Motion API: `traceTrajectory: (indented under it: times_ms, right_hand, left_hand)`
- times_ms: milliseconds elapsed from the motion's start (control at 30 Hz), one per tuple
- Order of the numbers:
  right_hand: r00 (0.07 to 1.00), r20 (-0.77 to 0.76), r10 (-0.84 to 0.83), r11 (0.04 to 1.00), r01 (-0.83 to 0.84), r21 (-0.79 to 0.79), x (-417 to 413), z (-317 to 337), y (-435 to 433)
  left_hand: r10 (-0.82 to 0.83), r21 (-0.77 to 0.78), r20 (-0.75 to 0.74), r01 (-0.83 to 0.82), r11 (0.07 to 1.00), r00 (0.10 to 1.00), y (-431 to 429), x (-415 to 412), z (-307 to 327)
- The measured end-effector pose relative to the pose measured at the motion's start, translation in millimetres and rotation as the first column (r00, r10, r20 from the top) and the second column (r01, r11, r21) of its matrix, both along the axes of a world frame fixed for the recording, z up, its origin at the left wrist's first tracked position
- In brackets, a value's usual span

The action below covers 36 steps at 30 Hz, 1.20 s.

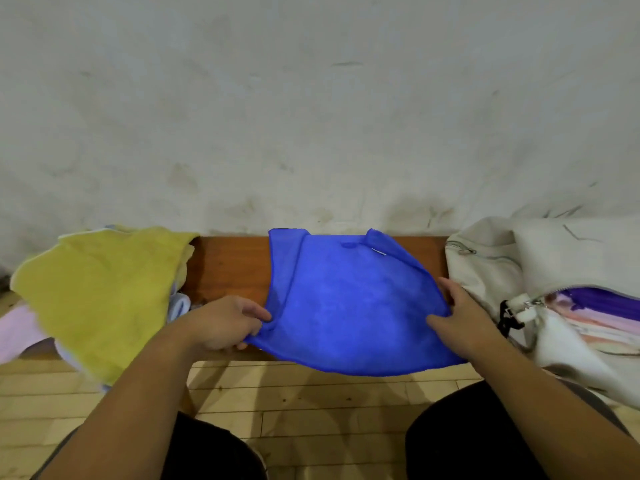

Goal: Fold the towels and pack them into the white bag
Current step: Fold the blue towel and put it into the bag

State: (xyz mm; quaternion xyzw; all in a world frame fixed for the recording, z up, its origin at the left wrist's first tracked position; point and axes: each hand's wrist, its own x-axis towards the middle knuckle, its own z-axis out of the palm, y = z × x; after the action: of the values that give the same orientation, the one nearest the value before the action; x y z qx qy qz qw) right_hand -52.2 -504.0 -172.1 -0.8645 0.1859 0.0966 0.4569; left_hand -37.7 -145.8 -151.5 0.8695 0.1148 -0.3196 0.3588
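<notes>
Head view, looking down over both forearms.

- Blue towel (353, 306): lies spread on the middle of the brown wooden table (232, 265). Its near edge hangs over the table's near side. The far corners are turned in and a small white tag shows near the far right corner.
- Left hand (225, 320): at the towel's near left corner. The fingers (258, 311) are curled and pinch the bunched cloth there.
- Right hand (457, 317): at the towel's right edge. The thumb lies on top of the cloth and the other fingers wrap the edge, so the hand grips it.
- Yellow towel (100, 296): a loose heap on the left end of the table, well apart from the blue one. It drapes over the near edge.
- Pale blue cloth (180, 304): peeks out from under the heap's right side.
- Pink towel (17, 327): sticks out at the far left.
- White bag (491, 268): sits on the right end of the table, just beside the right hand. Its zipper is open.
- Folded towels (599, 313): purple, pink and pale ones, stacked inside the bag's opening.
- Black clip (507, 320): hangs at the bag's near left side.
- Stained pale wall (311, 98): rises behind the table.
- Light wooden floor (311, 410): shows near, between the person's dark-clothed knees.
</notes>
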Motion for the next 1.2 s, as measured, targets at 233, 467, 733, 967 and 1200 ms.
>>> traceTrajectory:
  times_ms: [233, 467, 733, 967, 1200]
  right_hand:
    - [0.91, 0.213, 0.356, 0.799, -0.178, -0.574, 5, -13, 20]
    - [0.81, 0.085, 0.58, 0.762, -0.502, -0.408, 47, -39, 41]
    - [0.935, -0.033, 0.352, 0.771, -0.31, -0.557, 58, -41, 30]
    - [0.983, -0.054, 0.178, 0.757, -0.172, -0.631, 52, -35, 28]
    - [0.795, 0.154, 0.587, 0.686, -0.388, -0.615, 72, -28, 35]
  left_hand:
    - [-0.084, 0.304, 0.483, -0.076, 0.95, 0.871, -19, 19, -11]
    - [-0.352, 0.407, 0.303, 0.214, 0.888, 0.885, -54, 37, -45]
    - [-0.315, 0.423, 0.152, 0.226, 0.878, 0.937, -34, 47, -40]
    - [-0.371, 0.441, 0.095, 0.295, 0.848, 0.924, -30, 49, -38]
    - [-0.401, 0.438, 0.08, 0.329, 0.836, 0.913, -25, 50, -36]
